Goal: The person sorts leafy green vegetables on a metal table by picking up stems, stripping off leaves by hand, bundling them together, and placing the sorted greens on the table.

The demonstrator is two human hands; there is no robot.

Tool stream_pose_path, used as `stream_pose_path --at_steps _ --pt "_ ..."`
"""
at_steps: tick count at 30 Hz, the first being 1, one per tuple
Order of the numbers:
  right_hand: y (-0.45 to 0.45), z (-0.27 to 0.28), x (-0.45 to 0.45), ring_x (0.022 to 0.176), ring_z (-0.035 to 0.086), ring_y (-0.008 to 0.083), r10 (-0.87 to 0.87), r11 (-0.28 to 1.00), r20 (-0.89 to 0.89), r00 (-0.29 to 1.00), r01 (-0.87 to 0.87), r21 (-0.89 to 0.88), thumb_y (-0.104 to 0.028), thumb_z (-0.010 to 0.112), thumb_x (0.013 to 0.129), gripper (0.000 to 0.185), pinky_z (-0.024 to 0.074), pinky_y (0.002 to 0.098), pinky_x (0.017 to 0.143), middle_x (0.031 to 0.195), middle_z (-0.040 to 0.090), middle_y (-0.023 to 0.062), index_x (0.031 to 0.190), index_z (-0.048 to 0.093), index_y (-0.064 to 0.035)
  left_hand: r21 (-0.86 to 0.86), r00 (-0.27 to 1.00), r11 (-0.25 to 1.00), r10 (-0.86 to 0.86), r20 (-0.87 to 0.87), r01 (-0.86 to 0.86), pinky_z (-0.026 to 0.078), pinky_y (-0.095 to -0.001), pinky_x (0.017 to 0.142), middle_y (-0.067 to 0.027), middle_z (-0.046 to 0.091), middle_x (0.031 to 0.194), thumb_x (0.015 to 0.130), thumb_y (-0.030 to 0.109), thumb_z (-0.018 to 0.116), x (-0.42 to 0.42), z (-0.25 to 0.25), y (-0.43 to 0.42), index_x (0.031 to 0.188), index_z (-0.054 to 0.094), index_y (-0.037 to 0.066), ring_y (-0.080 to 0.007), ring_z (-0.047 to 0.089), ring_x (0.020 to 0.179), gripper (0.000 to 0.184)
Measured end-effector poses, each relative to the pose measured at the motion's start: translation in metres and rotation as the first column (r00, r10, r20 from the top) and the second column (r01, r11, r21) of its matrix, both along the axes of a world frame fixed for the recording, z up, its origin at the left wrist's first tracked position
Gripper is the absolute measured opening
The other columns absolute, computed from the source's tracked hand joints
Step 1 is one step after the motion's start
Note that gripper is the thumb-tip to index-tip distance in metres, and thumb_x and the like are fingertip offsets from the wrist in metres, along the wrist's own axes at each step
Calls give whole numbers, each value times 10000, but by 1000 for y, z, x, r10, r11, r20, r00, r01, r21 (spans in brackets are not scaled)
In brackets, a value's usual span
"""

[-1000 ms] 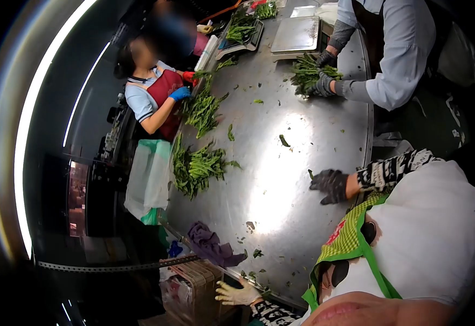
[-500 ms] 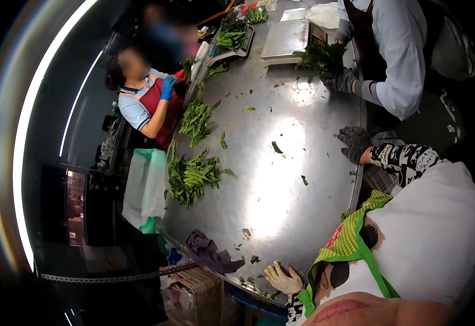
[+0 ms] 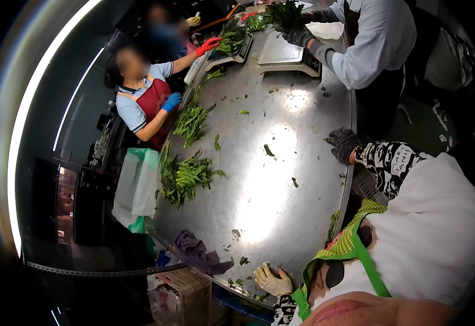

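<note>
My left hand point(image 3: 273, 280), in a cream glove, lies flat with fingers apart at the near corner of the metal table point(image 3: 221, 217). Small leaf scraps point(image 3: 243, 261) are scattered beside it. In a dark grey glove, my right hand point(image 3: 343, 145) rests on the table's right edge, its fingers apart. A tiny green bit shows by its fingertips. Neither hand holds anything I can see. Loose leaves point(image 3: 269, 150) lie between my hands and the leafy green bunches point(image 3: 191, 176) along the far side. A crumpled purple cloth point(image 3: 199, 255) lies left of my left hand.
Across the table, a co-worker's red-gloved hand point(image 3: 209, 45) reaches to greens point(image 3: 232, 41) on a scale point(image 3: 231, 61). Another co-worker's grey-gloved hand point(image 3: 298, 37) holds dark leafy greens point(image 3: 284, 15) above a second scale point(image 3: 281, 51). A lined bin point(image 3: 134, 190) and crate point(image 3: 186, 293) stand beside the table.
The co-worker opposite has stretched the red-gloved hand out to the greens on the scale. The other co-worker's bunch has moved up and left. My hands stay on the table; the view has shifted slightly.
</note>
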State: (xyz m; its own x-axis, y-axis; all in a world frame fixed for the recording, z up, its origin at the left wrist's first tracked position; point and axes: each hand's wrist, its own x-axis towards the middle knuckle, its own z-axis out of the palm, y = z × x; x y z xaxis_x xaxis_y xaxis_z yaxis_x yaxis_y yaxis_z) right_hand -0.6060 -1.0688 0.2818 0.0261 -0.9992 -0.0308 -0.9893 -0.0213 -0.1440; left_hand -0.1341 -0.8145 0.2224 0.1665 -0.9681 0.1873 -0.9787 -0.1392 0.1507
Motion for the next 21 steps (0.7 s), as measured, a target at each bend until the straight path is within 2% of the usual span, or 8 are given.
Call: stream_pose_path --at_steps 1,7,10,15,18,21 --pt "0 5 1 1286 386 285 -8 1000 35 999 7 20 -341 543 843 498 265 410 1096 1366 491 99 1284 557 -111 -22 1000 1000 -5 2 5 218 -526 1103 -202 435 1354 868 396 530 0 -1 0 1339 465 48 -400 320 1331 590" --pt "-2 1 -1 1263 408 256 6 1000 -41 999 -6 2 -301 548 835 452 299 399 1071 1341 516 59 1251 589 -130 -26 1000 1000 -5 10 5 208 -529 1108 -202 442 1348 863 377 541 1 -3 2 1335 468 44 -401 314 1334 582" --pt "-6 -2 -5 1255 412 258 30 999 -46 999 -29 23 -353 518 850 468 292 402 1072 1357 497 52 1274 559 -159 -31 999 999 -11 32 12 213 -530 1107 -204 449 1342 863 373 541 -2 0 0 1331 471 40 -398 316 1336 579" --pt "-8 -10 -8 1219 449 266 37 999 -65 997 -39 -36 -336 519 838 452 326 403 1048 1321 531 55 1246 581 -152 -17 999 1000 5 42 -4 216 -527 1108 -205 452 1341 869 369 536 2 -5 -2 1327 473 39 -388 313 1342 568" --pt "-8 -12 -7 1194 471 259 12 997 -25 1000 -14 -74 -318 563 809 421 330 412 1041 1286 558 52 1193 622 -157 -19 999 1000 3 32 -2 217 -526 1109 -204 453 1341 872 368 533 -1 -1 -2 1329 472 44 -391 317 1339 564" --pt "-11 -14 -9 1191 472 259 8 998 -14 1000 -9 -56 -314 556 816 411 334 410 1037 1276 565 54 1188 626 -155 -13 999 1000 9 32 -8 218 -528 1108 -201 455 1340 872 367 531 -2 1 -2 1331 470 50 -393 323 1334 562"
